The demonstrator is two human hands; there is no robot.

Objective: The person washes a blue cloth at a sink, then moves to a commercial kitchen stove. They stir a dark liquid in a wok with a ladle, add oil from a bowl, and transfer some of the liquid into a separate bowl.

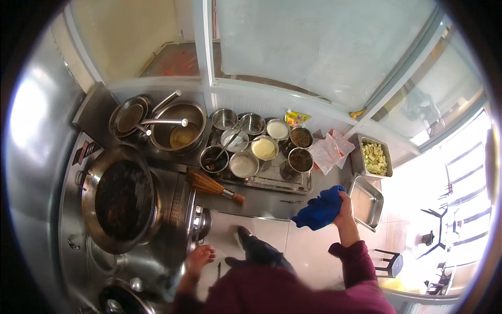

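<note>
My right hand grips a bunched blue cloth by one end, over the front edge of the steel counter. My left hand hangs near the stove's front edge, with its fingers loosely bent and nothing visible in it. A bamboo wok brush with a metal band lies on the counter left of the cloth. Behind it, a steel tray bears several steel pots of seasonings, including a yellow powder and a dark one with a spoon. A thin dark object lies before the tray.
At left, a large wok sits on the stove. Behind it are a deep steel pot and strainers. Plastic bags, a container of cut pale-green vegetable and a shallow steel pan are at right. A stool stands beyond.
</note>
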